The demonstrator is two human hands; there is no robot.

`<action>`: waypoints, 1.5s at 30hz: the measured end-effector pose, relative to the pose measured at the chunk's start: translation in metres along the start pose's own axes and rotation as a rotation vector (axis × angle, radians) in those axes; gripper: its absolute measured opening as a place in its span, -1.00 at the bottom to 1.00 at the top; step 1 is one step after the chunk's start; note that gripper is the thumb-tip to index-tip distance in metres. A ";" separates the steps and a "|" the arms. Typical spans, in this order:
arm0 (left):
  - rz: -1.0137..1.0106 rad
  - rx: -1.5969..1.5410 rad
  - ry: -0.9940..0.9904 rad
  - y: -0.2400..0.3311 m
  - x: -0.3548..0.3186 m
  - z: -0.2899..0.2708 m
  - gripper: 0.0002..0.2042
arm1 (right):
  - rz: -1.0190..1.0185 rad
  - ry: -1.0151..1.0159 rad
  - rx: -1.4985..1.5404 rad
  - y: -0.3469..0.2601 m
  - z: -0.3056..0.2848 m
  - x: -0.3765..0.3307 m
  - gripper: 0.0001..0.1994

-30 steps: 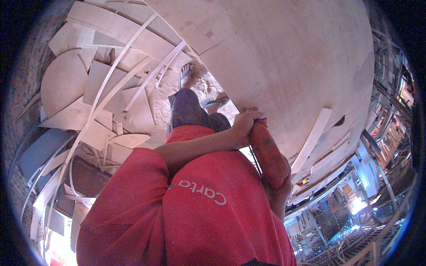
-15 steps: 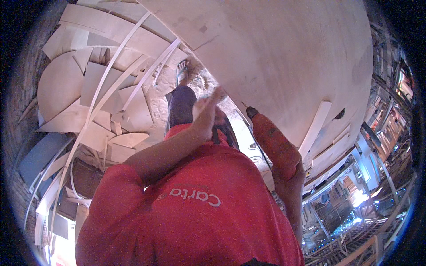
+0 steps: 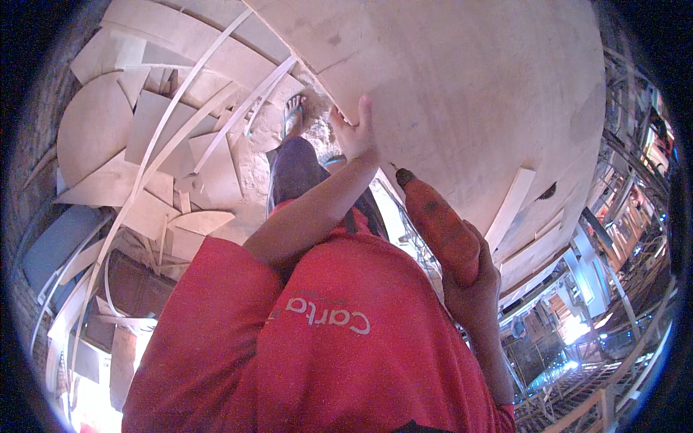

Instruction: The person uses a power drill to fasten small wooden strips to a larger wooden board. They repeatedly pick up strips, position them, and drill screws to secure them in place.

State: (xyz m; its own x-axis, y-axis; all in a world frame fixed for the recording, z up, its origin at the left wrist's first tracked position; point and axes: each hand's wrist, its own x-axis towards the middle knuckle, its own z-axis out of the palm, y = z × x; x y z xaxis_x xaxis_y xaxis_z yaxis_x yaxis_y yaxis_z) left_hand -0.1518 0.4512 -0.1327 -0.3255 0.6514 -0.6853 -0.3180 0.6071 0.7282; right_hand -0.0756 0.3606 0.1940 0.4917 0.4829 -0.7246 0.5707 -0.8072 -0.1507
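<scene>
Your right grip (image 3: 478, 268) is clenched around the rear of the orange drill (image 3: 439, 222). Drill is in front of you by the edge of the desk (image 3: 476, 94), bit (image 3: 394, 167) toward it; can't tell if they touch. Your left grip (image 3: 356, 137) is released, fingers (image 3: 365, 110) splayed at that edge; contact unclear. Pale wood strip (image 3: 511, 206) lies near the dark toothed blade (image 3: 548, 191). Wood offcuts (image 3: 95, 130) pile on your left.

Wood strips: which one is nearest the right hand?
The straight pale strip on the large wooden surface, between the red power tool in the right hand and the dark toothed disc; other strips lie farther right or well off left.
</scene>
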 end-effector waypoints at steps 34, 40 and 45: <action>0.108 0.303 0.007 -0.001 -0.004 -0.007 -0.28 | -0.141 -0.054 -0.218 0.004 -0.007 0.020 -0.32; 0.076 0.191 -0.022 0.017 -0.013 -0.006 -0.34 | -0.224 -0.087 -0.225 0.011 -0.014 0.025 -0.22; 0.074 0.045 -0.009 0.004 -0.008 -0.009 -0.38 | -0.291 -0.163 -0.319 0.019 -0.017 0.029 -0.21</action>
State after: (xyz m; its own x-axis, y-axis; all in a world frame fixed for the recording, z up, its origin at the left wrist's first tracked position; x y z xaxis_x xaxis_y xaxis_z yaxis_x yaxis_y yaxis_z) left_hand -0.1579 0.4443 -0.1242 -0.3385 0.6996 -0.6293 -0.2533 0.5764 0.7769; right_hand -0.0398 0.3651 0.1819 0.1861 0.5935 -0.7830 0.8563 -0.4888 -0.1670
